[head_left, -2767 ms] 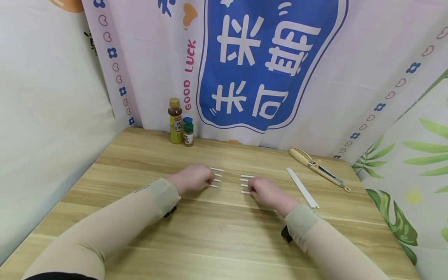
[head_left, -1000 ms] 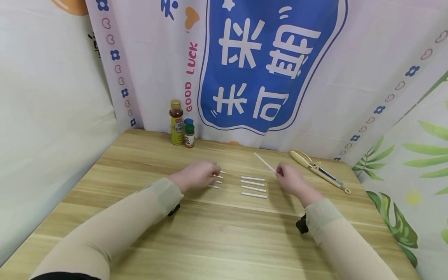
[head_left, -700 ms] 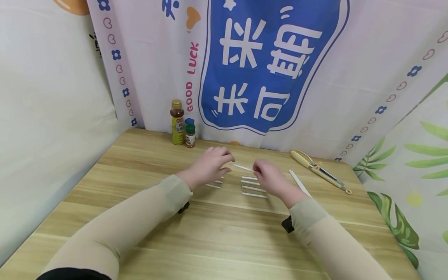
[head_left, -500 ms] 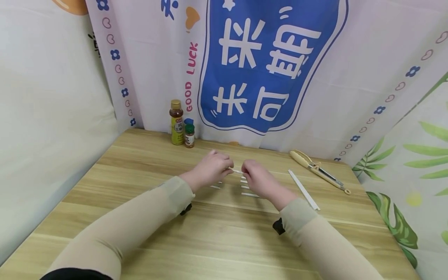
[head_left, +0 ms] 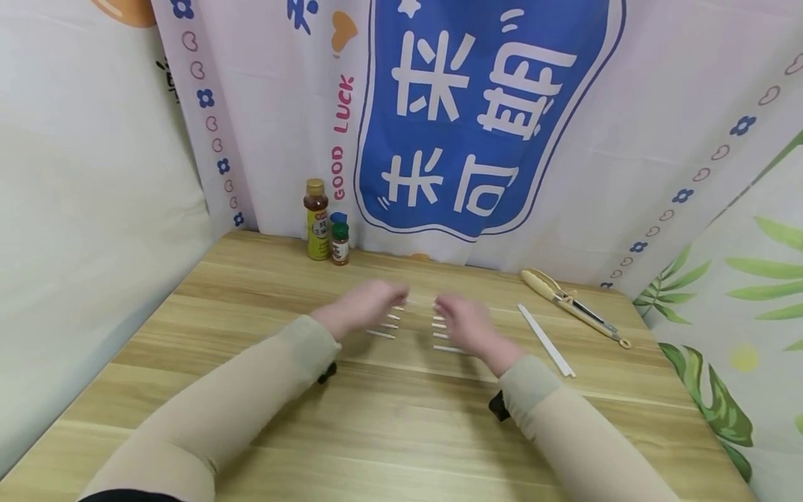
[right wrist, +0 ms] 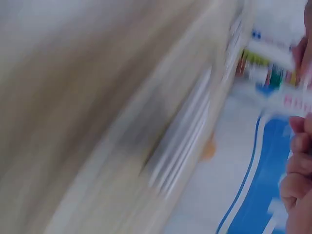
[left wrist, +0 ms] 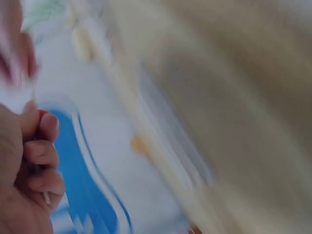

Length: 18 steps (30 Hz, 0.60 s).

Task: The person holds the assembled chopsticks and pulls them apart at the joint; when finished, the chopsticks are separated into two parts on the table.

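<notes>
My left hand hovers over the left row of thin white sticks, fingers curled. In the left wrist view a thin stick runs through its grip, one end poking out below the fingers. My right hand faces it above the right row of short white sticks, fingers curled with a white stub at its inner side. A narrow gap with pale stick ends lies between the hands. Both hands are blurred, and most of what the right fingers pinch is hidden.
A bundle of longer white sticks lies right of my right hand. Beyond it are cream-handled tongs. A yellow-labelled bottle and a green-capped jar stand at the back left, near the printed curtain.
My right hand carried a long stick leftward from near the bundle. My left hand lifted from its row and took the stick's other end. Now the hands have drawn slightly apart.
</notes>
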Each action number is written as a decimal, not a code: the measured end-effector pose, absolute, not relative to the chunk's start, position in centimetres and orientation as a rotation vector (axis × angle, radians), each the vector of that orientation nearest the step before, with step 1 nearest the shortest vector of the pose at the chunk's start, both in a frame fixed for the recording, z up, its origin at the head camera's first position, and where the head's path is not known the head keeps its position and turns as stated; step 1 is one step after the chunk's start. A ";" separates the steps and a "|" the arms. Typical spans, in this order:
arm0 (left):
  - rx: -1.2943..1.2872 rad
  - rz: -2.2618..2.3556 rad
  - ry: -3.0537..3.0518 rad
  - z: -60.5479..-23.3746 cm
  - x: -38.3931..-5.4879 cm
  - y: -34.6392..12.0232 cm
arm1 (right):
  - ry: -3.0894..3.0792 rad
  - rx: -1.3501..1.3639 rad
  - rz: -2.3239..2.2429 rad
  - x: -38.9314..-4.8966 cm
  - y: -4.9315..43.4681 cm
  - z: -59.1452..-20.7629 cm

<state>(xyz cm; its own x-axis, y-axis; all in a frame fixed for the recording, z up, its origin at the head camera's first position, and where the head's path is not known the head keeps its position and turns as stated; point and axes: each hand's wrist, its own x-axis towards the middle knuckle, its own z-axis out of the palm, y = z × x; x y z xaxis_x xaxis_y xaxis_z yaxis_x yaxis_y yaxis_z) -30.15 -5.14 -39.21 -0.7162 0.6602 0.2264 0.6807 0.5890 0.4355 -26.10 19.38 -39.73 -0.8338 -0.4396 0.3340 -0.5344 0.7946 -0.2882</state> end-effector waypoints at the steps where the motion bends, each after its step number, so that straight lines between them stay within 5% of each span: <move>1: -1.109 -0.856 -2.768 -39.0 -30.6 -6.2 | -2.732 0.694 0.564 -26.3 20.5 -39.7; 8: -0.860 -0.876 -2.801 -37.6 -33.8 -11.8 | -2.779 0.519 0.684 -28.3 26.5 -38.8; 18: -0.902 -0.901 -2.986 -40.0 -35.7 -6.4 | -2.982 0.520 0.739 -30.9 22.7 -40.7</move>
<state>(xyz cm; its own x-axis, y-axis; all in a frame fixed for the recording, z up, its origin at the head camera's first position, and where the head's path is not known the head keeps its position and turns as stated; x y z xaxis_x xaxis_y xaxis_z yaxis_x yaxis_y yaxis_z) -35.70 -6.40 -39.98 -0.8405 0.5388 0.0571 0.4805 0.6926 0.5380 -30.91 22.69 -40.74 -0.9439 -0.3135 0.1039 -0.3258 0.8318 -0.4494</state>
